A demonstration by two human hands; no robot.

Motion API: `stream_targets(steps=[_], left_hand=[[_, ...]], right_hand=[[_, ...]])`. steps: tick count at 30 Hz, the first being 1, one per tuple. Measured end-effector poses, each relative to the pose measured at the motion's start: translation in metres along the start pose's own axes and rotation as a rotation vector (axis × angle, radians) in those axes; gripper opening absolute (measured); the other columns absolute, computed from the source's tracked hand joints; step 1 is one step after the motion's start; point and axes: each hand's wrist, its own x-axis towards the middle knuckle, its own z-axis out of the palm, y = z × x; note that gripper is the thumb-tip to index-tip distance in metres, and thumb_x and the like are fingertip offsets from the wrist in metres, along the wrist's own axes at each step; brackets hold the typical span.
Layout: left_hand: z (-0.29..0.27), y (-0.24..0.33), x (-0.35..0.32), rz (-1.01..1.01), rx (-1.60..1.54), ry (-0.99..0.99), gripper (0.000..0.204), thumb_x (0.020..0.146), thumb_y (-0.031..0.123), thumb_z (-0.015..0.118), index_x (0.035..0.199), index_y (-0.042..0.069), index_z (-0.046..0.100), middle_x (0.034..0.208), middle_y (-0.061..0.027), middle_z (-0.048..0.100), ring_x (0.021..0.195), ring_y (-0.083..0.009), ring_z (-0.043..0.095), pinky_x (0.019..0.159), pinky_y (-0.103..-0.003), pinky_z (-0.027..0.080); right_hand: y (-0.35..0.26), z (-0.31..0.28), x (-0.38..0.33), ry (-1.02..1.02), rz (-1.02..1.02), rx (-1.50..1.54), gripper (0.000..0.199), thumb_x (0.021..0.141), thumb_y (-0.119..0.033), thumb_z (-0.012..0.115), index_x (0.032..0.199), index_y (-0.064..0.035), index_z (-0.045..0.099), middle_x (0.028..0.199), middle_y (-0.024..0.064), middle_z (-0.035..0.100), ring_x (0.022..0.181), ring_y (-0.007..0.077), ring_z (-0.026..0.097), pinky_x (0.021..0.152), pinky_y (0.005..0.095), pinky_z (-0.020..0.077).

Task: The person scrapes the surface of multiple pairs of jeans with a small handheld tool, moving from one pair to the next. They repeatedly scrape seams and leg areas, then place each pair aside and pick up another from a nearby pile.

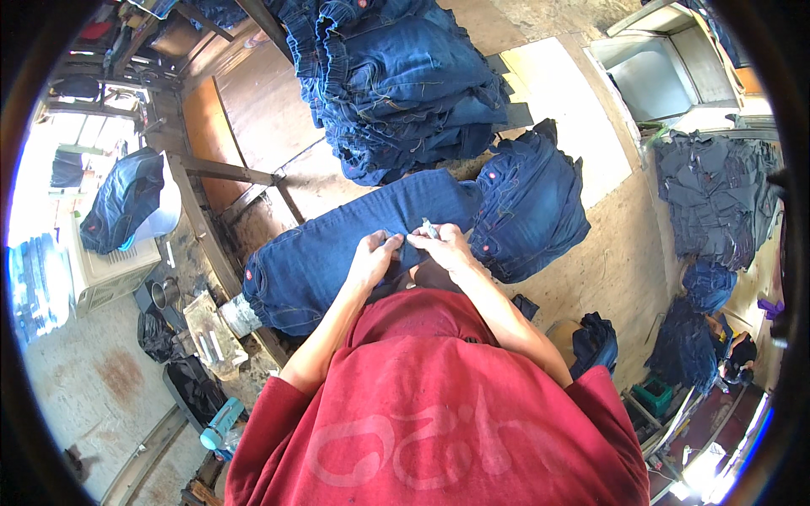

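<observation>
Pair of dark blue jeans: laid flat and spread lengthwise across the worktable, directly below the tall stack of folded jeans. Legs run down-left from the stack; waist end lies to the stack's lower right, fabric there bunched and slightly faded in the middle. Orange-tan stitching visible along seams. Small slim grey tool: lies tilted on the denim near the waist, just below the stack, partly covered, so its exact shape cannot be told.
</observation>
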Motion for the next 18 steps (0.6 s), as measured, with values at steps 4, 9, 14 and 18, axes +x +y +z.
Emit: stream_targets(steps=[4, 9, 14, 18], left_hand=[[0.006, -0.01, 0.003, 0.101, 0.004, 0.053, 0.026, 0.108, 0.029, 0.064, 0.097, 0.006, 0.061, 0.079, -0.0026, 0.06, 0.051, -0.0089, 0.043, 0.047, -0.03, 0.034], [0.002, -0.026, -0.021, -0.157, -0.295, 0.079, 0.022, 0.11, 0.025, 0.06, 0.101, 0.005, 0.059, 0.082, -0.0078, 0.066, 0.045, -0.0089, 0.041, 0.043, -0.03, 0.032], [-0.004, -0.017, -0.033, -0.279, -0.518, 0.018, 0.017, 0.112, 0.02, 0.053, 0.108, 0.004, 0.057, 0.098, -0.0156, 0.075, 0.042, -0.0088, 0.038, 0.041, -0.03, 0.031], [-0.008, -0.009, -0.04, -0.376, -0.648, -0.009, 0.013, 0.111, 0.014, 0.049, 0.109, 0.005, 0.056, 0.107, -0.0173, 0.077, 0.043, -0.0088, 0.035, 0.04, -0.03, 0.031]], right_hand=[[0.004, -0.003, 0.001, -0.027, -0.072, -0.087, 0.026, 0.091, -0.029, 0.09, 0.1, -0.0055, 0.084, 0.084, -0.0035, 0.072, 0.078, 0.0094, 0.062, 0.072, 0.0304, 0.0477], [0.006, 0.0, -0.001, -0.001, -0.067, -0.155, 0.031, 0.087, -0.035, 0.09, 0.099, -0.0073, 0.085, 0.08, 0.002, 0.077, 0.073, 0.0115, 0.067, 0.067, 0.0338, 0.0504], [0.016, 0.003, 0.003, 0.05, -0.127, -0.095, 0.033, 0.087, -0.037, 0.09, 0.1, -0.0064, 0.085, 0.082, 0.0023, 0.077, 0.073, 0.0122, 0.066, 0.069, 0.0347, 0.0515], [0.019, 0.0, 0.002, 0.066, -0.109, -0.108, 0.034, 0.088, -0.037, 0.09, 0.102, -0.0062, 0.084, 0.084, 0.0024, 0.077, 0.076, 0.0132, 0.067, 0.071, 0.0358, 0.0528]])
